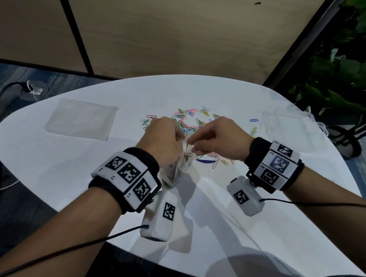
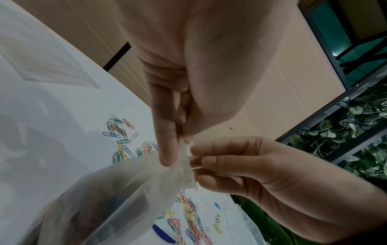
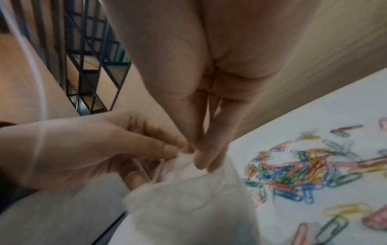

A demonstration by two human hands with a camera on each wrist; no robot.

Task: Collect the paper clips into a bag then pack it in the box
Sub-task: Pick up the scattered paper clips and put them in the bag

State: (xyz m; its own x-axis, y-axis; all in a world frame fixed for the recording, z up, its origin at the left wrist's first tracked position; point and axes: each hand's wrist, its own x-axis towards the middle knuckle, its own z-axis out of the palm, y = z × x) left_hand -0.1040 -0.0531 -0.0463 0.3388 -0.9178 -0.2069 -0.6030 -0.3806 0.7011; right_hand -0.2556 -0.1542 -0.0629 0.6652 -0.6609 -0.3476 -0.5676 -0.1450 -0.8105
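A clear plastic bag [image 1: 176, 170] hangs above the white table [image 1: 69, 171], held at its top edge by both hands. My left hand [image 1: 166, 137] pinches the bag's rim between thumb and fingers; my right hand [image 1: 209, 140] pinches the same rim from the other side. The bag [image 2: 117, 195] sags below the fingers, with some dark contents dimly visible inside, and it [image 3: 188, 202] looks crumpled near the top. Coloured paper clips [image 1: 189, 120] lie scattered on the table beyond and under the hands, and the clips [image 3: 297, 172] form a dense heap. A clear plastic box [image 1: 287, 119] sits at the table's right edge.
A stack of flat clear bags [image 1: 82, 121] lies at the table's back left. A potted plant [image 1: 350, 77] stands off the right edge. Cables [image 1: 5, 95] run on the floor at the left. Wooden wall panels [image 1: 189, 26] rise behind the table.
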